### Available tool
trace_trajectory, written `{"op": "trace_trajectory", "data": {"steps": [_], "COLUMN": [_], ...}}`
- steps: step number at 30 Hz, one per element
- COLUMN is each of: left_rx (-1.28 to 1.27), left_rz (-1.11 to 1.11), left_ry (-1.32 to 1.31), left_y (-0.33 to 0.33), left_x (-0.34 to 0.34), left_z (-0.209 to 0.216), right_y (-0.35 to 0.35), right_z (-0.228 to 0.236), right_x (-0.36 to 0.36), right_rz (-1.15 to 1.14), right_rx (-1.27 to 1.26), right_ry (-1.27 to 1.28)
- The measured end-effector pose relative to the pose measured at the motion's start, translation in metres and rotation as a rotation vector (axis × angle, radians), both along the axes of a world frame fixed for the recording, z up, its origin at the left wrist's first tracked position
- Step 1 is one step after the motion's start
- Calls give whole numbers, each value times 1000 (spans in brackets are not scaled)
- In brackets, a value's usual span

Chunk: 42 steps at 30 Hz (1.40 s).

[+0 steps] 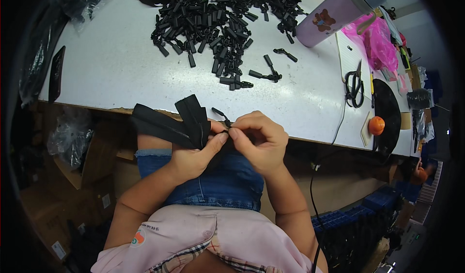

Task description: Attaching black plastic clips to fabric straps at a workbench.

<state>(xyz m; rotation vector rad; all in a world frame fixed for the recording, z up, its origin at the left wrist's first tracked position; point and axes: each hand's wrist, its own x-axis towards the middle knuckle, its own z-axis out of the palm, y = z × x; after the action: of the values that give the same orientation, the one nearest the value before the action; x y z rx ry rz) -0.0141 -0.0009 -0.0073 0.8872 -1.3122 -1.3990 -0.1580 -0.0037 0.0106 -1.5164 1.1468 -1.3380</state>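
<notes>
In my left hand [191,162] is a folded length of black zipper tape [162,126], its ends fanned out to the left and upward. Thumb and fingers of my right hand [265,144] pinch a small black zipper slider [226,123], whose pull sticks out toward the table edge. The fingertips of both hands meet there, so the join between slider and tape is mostly hidden. Beyond my hands, a heap of black zipper sliders with pulls [208,23] lies on the white table [121,74], with a few loose ones [266,74] on its near right.
A lilac bottle [329,18] stands at the far right of the heap. Black scissors [355,86], a notepad [343,55] and an orange fruit [376,125] lie on the right. A phone [56,74] rests at the left edge. A cable [312,190] hangs down near my right arm.
</notes>
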Motion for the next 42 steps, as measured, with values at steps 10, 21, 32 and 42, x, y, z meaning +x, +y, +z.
{"op": "trace_trajectory", "data": {"steps": [10,21,32,42], "left_rx": [-5,31,-30,278], "left_rz": [-12,65,99,-17], "left_ry": [-102,-62,39,216], "left_y": [-1,3,1,1], "left_x": [0,1,0,6], "left_z": [3,-1,-3,10], "right_y": [-5,-1,17,13], "right_z": [6,-6,-12,-15], "right_x": [-5,2,20,13], "right_rz": [56,-35,-91,111], "right_rx": [-258,-340,53,304], "right_ry": [311,280,-214,-566]}}
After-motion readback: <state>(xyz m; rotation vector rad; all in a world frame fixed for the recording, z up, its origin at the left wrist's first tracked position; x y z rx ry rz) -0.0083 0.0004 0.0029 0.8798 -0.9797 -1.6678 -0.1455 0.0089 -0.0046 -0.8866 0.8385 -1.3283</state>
